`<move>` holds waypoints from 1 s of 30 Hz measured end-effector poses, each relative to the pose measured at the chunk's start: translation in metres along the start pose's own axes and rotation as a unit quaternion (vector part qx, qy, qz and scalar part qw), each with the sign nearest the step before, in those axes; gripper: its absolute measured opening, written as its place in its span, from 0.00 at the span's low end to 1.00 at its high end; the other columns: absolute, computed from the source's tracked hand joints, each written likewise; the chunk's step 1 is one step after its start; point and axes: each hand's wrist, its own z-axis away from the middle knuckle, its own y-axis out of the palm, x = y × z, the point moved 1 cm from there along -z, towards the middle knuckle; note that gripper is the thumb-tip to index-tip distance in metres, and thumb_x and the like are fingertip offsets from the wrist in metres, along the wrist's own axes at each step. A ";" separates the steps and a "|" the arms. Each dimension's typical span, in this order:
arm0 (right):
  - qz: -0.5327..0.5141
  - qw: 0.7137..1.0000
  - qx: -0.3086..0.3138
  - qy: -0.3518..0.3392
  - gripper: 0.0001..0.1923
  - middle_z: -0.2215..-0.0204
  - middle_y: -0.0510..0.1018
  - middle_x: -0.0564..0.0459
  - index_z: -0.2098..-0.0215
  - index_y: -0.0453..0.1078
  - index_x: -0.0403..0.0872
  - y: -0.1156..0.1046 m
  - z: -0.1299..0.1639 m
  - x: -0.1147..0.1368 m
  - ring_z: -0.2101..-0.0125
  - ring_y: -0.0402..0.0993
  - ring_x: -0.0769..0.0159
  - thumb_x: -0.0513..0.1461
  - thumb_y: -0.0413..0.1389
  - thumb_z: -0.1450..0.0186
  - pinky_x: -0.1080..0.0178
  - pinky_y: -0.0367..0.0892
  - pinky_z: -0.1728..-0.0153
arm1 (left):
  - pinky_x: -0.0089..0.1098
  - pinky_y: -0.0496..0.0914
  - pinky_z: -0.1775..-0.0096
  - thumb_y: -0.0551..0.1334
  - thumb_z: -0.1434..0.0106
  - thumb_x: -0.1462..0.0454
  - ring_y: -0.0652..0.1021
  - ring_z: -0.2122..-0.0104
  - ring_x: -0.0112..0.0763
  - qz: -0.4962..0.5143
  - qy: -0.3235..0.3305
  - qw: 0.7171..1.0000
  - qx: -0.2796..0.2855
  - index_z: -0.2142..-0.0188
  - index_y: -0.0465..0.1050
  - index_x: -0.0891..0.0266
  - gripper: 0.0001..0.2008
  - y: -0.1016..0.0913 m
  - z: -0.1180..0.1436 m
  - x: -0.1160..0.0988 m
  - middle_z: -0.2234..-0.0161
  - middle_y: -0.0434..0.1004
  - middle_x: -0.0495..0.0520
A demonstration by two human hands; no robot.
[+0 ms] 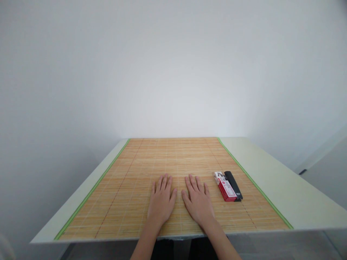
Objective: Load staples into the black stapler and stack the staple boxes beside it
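My left hand (162, 199) lies flat, palm down, on a bamboo mat (173, 155), fingers spread and nothing in it. Beside it, my right hand (198, 200) rests the same way, also holding nothing, with a small gap between the two thumbs. To the right of my right hand, apart from it, is a small red and white box (225, 187) with print too small to read. A black stapler (233, 185) lies against the box's right side, both slanting toward the near right.
The mat, edged with green bands, covers the middle of a white table (260, 169). A white wall (173, 72) stands behind the table's far edge. The near table edge runs below my wrists, and grey floor (271, 245) shows beyond it.
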 end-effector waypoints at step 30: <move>0.000 1.000 0.015 0.004 0.32 0.25 0.46 0.57 0.24 0.47 0.57 -0.002 0.000 0.000 0.26 0.38 0.54 0.51 0.40 0.24 0.45 0.32 0.29 | 0.55 0.49 0.30 0.46 0.24 0.52 0.53 0.28 0.46 0.015 -0.007 1.000 -0.003 0.29 0.57 0.55 0.28 0.000 0.000 0.000 0.27 0.53 0.54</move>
